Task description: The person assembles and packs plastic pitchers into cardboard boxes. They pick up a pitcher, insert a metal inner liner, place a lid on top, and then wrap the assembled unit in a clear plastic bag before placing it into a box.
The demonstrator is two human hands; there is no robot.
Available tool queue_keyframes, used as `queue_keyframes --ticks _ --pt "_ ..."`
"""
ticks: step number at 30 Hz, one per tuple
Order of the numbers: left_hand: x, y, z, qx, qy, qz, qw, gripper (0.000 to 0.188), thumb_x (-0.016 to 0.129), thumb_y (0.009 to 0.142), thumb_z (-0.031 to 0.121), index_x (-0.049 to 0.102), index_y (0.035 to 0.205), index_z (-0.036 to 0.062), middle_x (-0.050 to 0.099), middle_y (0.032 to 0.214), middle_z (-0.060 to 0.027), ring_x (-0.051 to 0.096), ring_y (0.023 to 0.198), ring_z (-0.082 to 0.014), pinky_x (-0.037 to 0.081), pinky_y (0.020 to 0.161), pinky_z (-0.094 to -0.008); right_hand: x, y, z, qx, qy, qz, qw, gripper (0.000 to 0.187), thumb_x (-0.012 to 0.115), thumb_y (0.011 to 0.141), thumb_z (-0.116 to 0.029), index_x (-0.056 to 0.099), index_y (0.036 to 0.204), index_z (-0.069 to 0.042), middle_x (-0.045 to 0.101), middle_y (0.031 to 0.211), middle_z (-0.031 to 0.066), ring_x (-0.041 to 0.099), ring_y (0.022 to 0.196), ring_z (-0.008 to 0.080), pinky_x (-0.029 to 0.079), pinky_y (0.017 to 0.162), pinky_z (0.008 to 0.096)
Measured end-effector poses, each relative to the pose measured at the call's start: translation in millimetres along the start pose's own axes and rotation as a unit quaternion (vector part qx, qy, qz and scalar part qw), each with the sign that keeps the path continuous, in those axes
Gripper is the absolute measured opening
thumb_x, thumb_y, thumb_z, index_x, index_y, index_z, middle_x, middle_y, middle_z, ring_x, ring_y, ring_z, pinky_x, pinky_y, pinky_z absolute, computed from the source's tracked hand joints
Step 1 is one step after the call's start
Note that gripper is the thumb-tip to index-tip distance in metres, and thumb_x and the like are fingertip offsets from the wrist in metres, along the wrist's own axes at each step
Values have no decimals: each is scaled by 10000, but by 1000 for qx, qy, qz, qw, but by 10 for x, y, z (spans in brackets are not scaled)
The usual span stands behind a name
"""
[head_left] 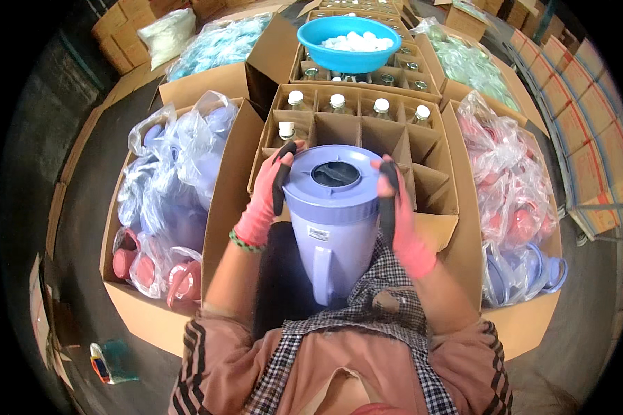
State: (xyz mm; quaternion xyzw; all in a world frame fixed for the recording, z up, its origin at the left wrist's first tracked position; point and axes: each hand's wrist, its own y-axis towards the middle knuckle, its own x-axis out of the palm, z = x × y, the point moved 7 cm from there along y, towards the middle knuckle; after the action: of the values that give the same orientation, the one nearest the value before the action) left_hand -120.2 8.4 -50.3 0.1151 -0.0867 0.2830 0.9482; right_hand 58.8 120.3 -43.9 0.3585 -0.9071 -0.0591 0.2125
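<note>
A lavender plastic pitcher (333, 242) stands upright in front of my torso, its handle facing me and a small pale label under the rim. Its matching round lid (299, 176) sits on top, with a dark opening in the middle. In a pink and black glove, my left hand (268, 194) is closed against the left side of the lid. My right hand (400, 218), gloved alike, presses the right side with its fingers at the rim. Just beyond, a divided carton (429, 227) holds several clear bottles (337, 104) with white caps.
A blue basin (311, 52) of white caps rests on another divided carton. The left carton (149, 308) contains bagged lavender and red pitchers (185, 280); the right carton (526, 332) has bagged red and lavender ones. Stacked cartons (574, 104) line the far right.
</note>
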Motion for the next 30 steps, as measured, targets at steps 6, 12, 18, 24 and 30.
queue_keyframes --ticks 6,12,18,24,30 --pt "689 -547 607 220 367 70 901 427 479 813 158 402 1192 -24 466 1140 -213 370 1172 -301 277 966 -339 -295 484 245 189 93 64 975 501 465 830 -481 467 1079 -47 514 825 7 463 831 96 386 738 216" --pt "398 -75 -398 -152 -431 -167 873 575 463 844 426 397 1220 -4 459 1202 -140 463 1077 -235 349 944 -330 15 -15 -280 56 -200 -106 972 320 548 816 -162 506 1093 -8 522 1103 85 489 963 177 368 852 286" --pt "703 -389 -976 -368 -676 -245 589 394 537 839 226 466 1169 23 550 1083 -75 512 975 -136 398 908 -280 748 -289 -812 -230 -610 -542 531 196 539 703 -92 506 895 -64 519 987 114 508 870 257 423 762 326" --pt "770 -475 -1020 -317 -570 -309 692 491 395 879 405 461 1163 10 524 1129 -76 505 1003 -119 429 862 -268 992 -464 -837 -342 -533 -722 278 210 511 684 -138 496 893 -124 476 1085 61 484 885 202 438 744 320" --pt "671 -436 -1144 -290 -503 -266 769 484 321 903 405 455 1179 31 533 1108 -35 505 970 -86 408 878 -246 908 -336 -552 -330 -492 -759 270 244 520 660 -147 512 901 -109 527 990 42 505 855 206 443 691 322"
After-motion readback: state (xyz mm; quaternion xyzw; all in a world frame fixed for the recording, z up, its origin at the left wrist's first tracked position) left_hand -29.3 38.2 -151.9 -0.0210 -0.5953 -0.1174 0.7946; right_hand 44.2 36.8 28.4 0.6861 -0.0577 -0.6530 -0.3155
